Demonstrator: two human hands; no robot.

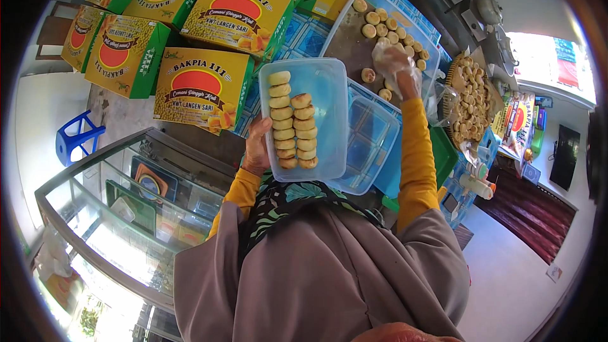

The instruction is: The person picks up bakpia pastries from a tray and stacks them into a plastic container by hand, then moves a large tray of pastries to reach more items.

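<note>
My left hand point(256, 147) holds a clear rectangular plastic container point(326, 92) by its left edge. Two rows of small golden round pastries point(292, 120) lie inside it, along the left side. My right hand point(396, 66), in a thin clear plastic glove, reaches down onto a large clear tray point(345, 41) where several loose round pastries point(386, 25) lie. Its fingers are among the pastries; one pastry point(368, 75) sits just left of it. Whether the glove grips one is hidden.
A second clear container point(373, 145) sits under the held one. A basket of pastries point(470, 98) stands to the right. Yellow-and-green cardboard boxes point(202, 85) are stacked at the left and back. A glass display case point(126, 209) and a blue stool point(75, 136) are lower left.
</note>
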